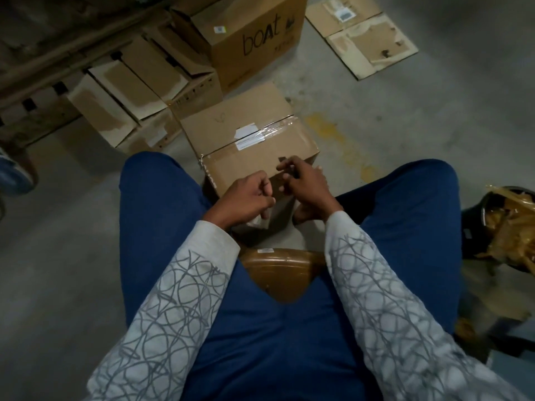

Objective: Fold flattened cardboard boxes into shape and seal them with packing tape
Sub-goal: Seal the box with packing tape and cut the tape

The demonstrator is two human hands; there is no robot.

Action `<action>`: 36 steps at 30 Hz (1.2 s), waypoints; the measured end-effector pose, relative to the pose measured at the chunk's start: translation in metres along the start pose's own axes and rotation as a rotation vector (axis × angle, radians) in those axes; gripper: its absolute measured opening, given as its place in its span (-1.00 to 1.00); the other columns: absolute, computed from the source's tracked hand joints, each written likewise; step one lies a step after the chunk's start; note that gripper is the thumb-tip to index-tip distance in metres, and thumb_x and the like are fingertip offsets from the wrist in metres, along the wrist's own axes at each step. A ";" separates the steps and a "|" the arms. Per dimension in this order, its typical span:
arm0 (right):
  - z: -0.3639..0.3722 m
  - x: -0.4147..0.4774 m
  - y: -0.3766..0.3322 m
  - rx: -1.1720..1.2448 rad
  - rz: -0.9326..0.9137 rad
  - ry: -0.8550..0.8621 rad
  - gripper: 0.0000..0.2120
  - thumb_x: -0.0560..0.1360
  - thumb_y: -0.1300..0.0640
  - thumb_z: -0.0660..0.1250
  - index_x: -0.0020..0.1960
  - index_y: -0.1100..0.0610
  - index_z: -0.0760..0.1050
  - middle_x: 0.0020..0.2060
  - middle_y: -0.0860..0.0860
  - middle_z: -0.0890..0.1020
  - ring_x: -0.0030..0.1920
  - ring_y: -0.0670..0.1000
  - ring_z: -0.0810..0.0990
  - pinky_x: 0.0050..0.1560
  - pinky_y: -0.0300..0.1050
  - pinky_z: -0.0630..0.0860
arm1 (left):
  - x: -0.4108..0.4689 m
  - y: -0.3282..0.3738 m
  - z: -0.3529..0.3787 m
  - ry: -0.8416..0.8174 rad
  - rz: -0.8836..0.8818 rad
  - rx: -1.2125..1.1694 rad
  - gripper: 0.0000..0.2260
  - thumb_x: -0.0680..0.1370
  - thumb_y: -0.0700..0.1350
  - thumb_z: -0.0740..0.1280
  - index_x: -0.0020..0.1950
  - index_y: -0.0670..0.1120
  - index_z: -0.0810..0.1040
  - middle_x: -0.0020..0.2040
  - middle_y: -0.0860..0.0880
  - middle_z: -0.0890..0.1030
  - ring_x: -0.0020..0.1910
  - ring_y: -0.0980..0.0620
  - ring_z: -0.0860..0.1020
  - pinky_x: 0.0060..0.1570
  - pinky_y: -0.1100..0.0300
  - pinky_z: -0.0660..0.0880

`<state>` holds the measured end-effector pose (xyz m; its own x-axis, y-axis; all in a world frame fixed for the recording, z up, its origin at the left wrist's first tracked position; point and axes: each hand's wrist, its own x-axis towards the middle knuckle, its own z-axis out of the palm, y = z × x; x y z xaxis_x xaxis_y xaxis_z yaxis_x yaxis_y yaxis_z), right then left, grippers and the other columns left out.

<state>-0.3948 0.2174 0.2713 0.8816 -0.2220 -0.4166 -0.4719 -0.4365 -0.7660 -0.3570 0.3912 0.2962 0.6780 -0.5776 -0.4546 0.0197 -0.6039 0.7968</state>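
Two hands [278,192] on taped box [249,140], "boAt" carton [246,39]

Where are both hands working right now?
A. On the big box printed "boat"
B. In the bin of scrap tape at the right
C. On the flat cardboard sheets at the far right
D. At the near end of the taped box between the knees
D: the left hand and the right hand meet over the near end of the taped box, which sits between the knees; the "boat" box stands farther off, untouched.

Head cam, wide-angle, looking steeply down, close over lap, floor beyond
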 end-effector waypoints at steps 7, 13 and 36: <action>0.008 0.021 -0.025 -0.021 -0.010 0.126 -0.50 0.57 -0.21 0.31 0.26 0.10 0.21 0.22 0.05 0.35 0.13 0.03 0.40 0.18 -0.01 0.32 | 0.000 -0.007 0.002 0.006 -0.053 -0.010 -0.87 0.54 -0.23 0.41 -0.08 -0.05 0.48 -0.23 -0.08 0.66 -0.27 0.03 0.65 -0.27 0.16 0.47; -0.012 -0.010 -0.014 -0.083 0.108 -0.130 -0.60 0.48 -0.54 0.07 0.10 -0.31 0.37 0.10 -0.09 0.54 0.24 0.12 0.48 0.41 0.37 0.30 | 0.001 0.001 0.003 -0.023 -0.005 -0.101 -0.83 0.56 -0.28 0.36 -0.13 -0.07 0.43 -0.19 -0.22 0.68 -0.42 0.16 0.59 -0.33 0.21 0.41; -0.095 -0.003 0.005 -0.469 -0.352 -0.094 -0.41 0.45 -0.39 0.26 -0.07 0.15 0.66 -0.32 0.08 0.61 -0.33 0.03 0.53 -0.32 -0.21 0.32 | 0.059 0.029 -0.028 -0.061 -0.054 0.109 -0.85 0.44 -0.01 0.57 -0.09 -0.06 0.75 -0.23 -0.01 0.70 -0.25 0.02 0.54 -0.43 0.20 0.46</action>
<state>-0.3986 0.1336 0.3155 0.9693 0.0746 -0.2342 -0.0767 -0.8134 -0.5766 -0.2952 0.3552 0.3035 0.6322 -0.5729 -0.5217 -0.0274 -0.6894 0.7238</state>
